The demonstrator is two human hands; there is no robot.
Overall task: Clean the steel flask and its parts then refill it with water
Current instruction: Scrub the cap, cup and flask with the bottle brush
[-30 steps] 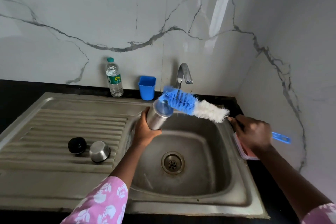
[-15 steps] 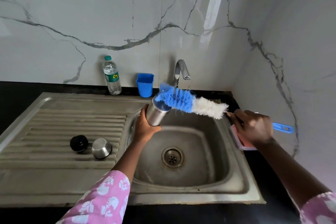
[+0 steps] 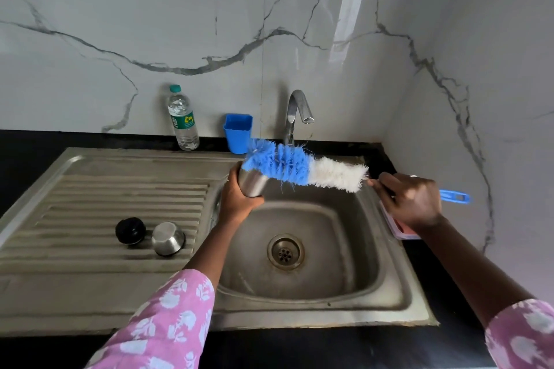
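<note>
Left hand (image 3: 239, 198) fingers wrapped round flask (image 3: 253, 184), tilted over sink (image 3: 389, 287). Right hand (image 3: 410, 201) fingers closed on brush (image 3: 302, 166) handle, tip at flask mouth. Risk: bristles snag rim, flask slips.

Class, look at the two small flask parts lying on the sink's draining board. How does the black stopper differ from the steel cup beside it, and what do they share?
Colour: the black stopper is dark and matt, while the steel cup is shiny and reflective. Size: the stopper looks a little smaller than the cup. Place: the stopper lies to the left, the cup nearer the basin. Both are round, rest on the ribbed draining board and are untouched by either hand.
</note>
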